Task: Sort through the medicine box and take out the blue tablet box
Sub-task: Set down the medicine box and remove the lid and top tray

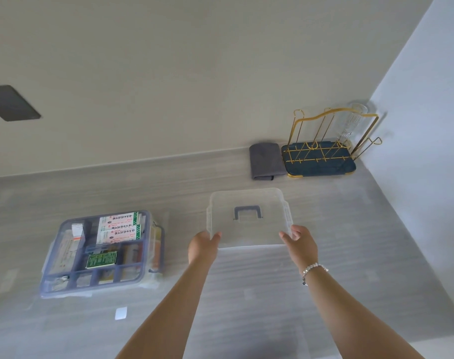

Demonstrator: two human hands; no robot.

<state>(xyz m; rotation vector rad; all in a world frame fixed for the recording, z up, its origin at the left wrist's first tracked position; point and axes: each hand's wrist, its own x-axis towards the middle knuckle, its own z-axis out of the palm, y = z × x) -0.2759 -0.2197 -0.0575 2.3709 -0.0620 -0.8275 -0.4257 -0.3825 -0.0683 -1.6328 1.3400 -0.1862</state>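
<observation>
1. Two hands are seen nearest the camera; the left hand (204, 243) and the right hand (299, 240) are each closed on a near corner of the clear lid (248, 216), thumbs on top, fingers hidden beneath; whether the lid already rests on the counter (272, 294) cannot be told.
2. The opening step is judged to be in hand; the lid is off and is held well apart from the medicine box (101, 252), to its right.
3. The medicine box is left uncovered, its divided tray (91, 275) filled with packets; white-and-green cartons (119, 226) are seen at its far side; no blue tablet box can be made out, so it is presumed buried.
4. Next, release of the lid is called for, then a reach left into the tray to lift packets aside.
5. Farthest off, a grey cloth (264, 161) and a gold rack (324, 146) stand by the wall, untouched.
</observation>
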